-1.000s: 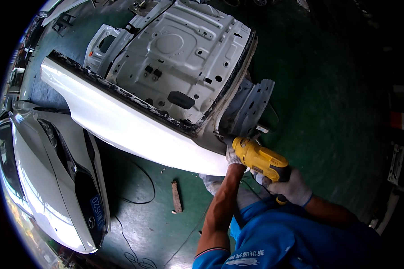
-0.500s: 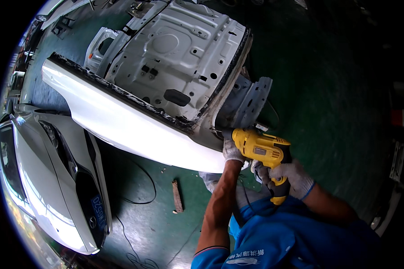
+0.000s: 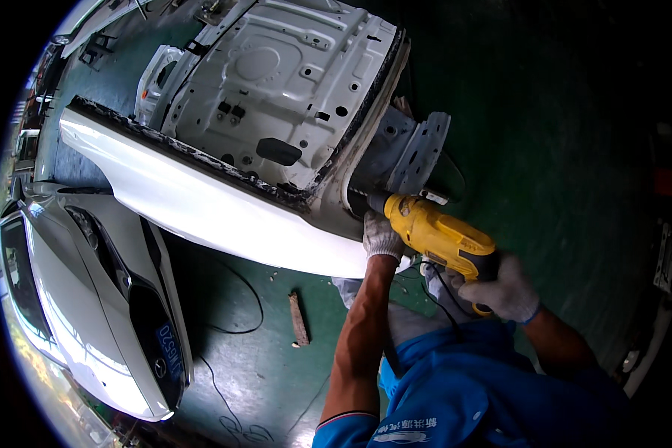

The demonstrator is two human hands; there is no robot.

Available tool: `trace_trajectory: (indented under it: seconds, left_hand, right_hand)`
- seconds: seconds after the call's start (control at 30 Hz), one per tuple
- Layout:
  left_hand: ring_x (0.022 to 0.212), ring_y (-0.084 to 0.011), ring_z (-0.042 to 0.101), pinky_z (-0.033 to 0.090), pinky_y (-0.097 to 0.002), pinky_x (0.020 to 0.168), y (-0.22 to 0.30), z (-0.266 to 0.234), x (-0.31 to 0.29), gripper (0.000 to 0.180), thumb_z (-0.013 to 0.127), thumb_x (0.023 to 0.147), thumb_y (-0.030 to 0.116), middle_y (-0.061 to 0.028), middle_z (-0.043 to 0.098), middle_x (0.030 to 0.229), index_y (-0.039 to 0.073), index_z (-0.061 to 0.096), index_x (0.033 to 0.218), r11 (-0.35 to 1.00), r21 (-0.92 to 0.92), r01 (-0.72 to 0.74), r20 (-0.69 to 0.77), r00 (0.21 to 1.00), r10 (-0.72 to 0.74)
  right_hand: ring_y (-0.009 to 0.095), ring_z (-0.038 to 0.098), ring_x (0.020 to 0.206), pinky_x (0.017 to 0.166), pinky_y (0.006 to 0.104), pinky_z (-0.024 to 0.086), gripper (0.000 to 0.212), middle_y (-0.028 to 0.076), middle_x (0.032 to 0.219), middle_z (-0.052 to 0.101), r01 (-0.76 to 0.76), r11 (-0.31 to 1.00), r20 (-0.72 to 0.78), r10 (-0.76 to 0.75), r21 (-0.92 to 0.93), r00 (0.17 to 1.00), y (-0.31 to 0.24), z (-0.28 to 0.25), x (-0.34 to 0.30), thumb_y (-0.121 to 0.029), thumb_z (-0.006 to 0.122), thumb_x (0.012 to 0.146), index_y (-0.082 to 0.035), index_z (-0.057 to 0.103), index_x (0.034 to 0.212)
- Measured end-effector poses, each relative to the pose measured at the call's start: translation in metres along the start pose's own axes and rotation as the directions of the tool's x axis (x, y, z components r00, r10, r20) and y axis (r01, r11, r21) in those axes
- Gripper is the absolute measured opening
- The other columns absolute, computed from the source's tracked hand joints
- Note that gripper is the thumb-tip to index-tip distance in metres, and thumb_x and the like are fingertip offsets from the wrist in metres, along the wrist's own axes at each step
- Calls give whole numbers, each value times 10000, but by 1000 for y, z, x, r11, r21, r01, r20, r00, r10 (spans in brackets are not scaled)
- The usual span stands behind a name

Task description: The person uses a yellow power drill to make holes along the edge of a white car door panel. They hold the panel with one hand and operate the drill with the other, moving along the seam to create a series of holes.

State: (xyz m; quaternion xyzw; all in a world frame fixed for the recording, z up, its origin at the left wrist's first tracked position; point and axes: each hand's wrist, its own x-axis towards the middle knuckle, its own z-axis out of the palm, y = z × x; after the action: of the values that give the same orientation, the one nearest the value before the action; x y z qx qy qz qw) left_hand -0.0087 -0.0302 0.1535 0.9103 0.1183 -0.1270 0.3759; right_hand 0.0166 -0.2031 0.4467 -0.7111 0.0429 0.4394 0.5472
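Observation:
A yellow power drill with black parts (image 3: 440, 235) points left toward the end of a large white car body panel (image 3: 224, 216). My right hand (image 3: 509, 290), in a pale work glove, is wrapped round its grip. Beneath the drill's black nose, my gloved left hand (image 3: 382, 237) is curled at the panel's edge. Its fingertips are partly hidden, so whether they grip the panel or something else does not show. The drill's tip is lost in the dark opening beside the panel. From the drill a black cord (image 3: 446, 302) runs down over my lap.
Behind the panel lies a white sheet-metal body section (image 3: 276, 75) with several holes. A bent grey metal piece (image 3: 418, 153) projects at its right. A white car (image 3: 89, 299) stands at left. On the green floor are a wood strip (image 3: 298, 319) and a looping black cable (image 3: 257, 299).
The drill's rear has swung right and slightly down, with my right hand still on its grip. The body panel sits slightly further left and higher in view. My left hand stays by the drill's nose.

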Motion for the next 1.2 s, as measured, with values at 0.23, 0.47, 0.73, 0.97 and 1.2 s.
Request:
trace_trajectory:
  seconds: [0.23, 0.47, 0.73, 0.97, 1.2]
  left_hand:
    - [1117, -288, 655, 546, -428, 968, -48, 74, 1, 523, 476, 1088, 582, -120, 711, 1232, 128, 642, 1290, 190, -949, 251, 167, 914, -371]
    - [1254, -225, 617, 483, -364, 1087, -62, 89, -10, 488, 667, 1049, 436, -43, 656, 1388, 180, 591, 1457, 117, -963, 243, 209, 946, -249]
    - [1075, -295, 666, 550, -416, 965, -53, 114, 12, 299, 486, 1126, 318, -100, 720, 1177, 106, 654, 1254, -229, -961, 157, 197, 966, -165]
    - [1327, -254, 550, 426, -369, 1147, -29, 31, -15, 544, 730, 1003, 432, -60, 622, 1437, 208, 584, 1476, 502, -797, 335, 268, 942, -202]
    - [1234, -314, 623, 514, -403, 1035, -21, 29, -25, 416, 609, 1061, 442, -108, 687, 1334, 161, 662, 1364, 974, -208, 91, 30, 996, -87]
  right_hand:
    - [221, 732, 1032, 938, 387, 595, 496, 159, 1100, 739, -14, 993, -13, 13, -118, 1000, 29, 15, 11, -127, 770, 820, 34, 644, 1272]
    - [247, 734, 1047, 944, 404, 599, 551, 180, 1118, 736, 13, 983, 26, -8, -181, 1000, 27, 18, 19, -133, 782, 804, 29, 621, 1306]
    - [282, 741, 1040, 947, 419, 602, 556, 196, 1114, 737, 63, 960, 45, -52, -273, 998, 15, 20, 24, -146, 777, 800, 27, 619, 1305]
    - [299, 751, 1043, 940, 426, 611, 539, 214, 1115, 738, 65, 950, 38, -56, -304, 998, 7, 25, 26, -153, 771, 811, 45, 619, 1289]
    - [374, 761, 1027, 901, 464, 622, 538, 251, 1065, 745, 75, 834, -12, -98, -546, 995, -14, 37, 17, -177, 789, 813, 23, 620, 1284]
